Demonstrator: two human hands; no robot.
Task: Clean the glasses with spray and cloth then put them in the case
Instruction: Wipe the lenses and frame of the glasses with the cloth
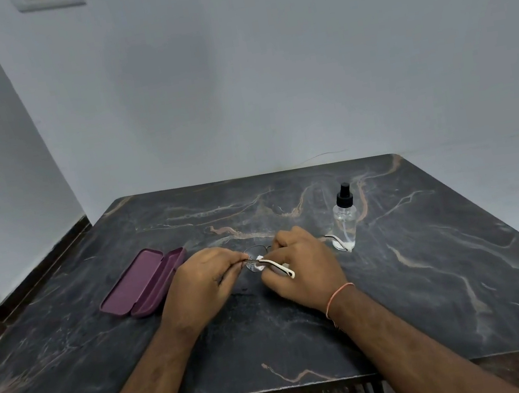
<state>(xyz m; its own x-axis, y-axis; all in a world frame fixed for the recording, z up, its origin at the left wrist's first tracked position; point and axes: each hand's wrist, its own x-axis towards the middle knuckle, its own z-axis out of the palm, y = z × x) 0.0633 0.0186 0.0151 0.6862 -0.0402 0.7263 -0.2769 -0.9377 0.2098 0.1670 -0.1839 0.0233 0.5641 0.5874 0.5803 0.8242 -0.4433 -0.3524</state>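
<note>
The glasses, thin metal rims with white temple arms, are held between both hands over the middle of the table. My left hand pinches the frame at its left side. My right hand grips the right part of the frame, with a bit of white cloth showing at its fingertips against the lens. One white temple arm sticks out toward me over my right hand, the other points right toward the bottle. The purple case lies open to the left. The clear spray bottle with a black nozzle stands to the right.
The dark marble table runs back to a pale wall, and its front edge lies close to me. A dark skirting board follows the wall on the left. An orange thread is tied round my right wrist.
</note>
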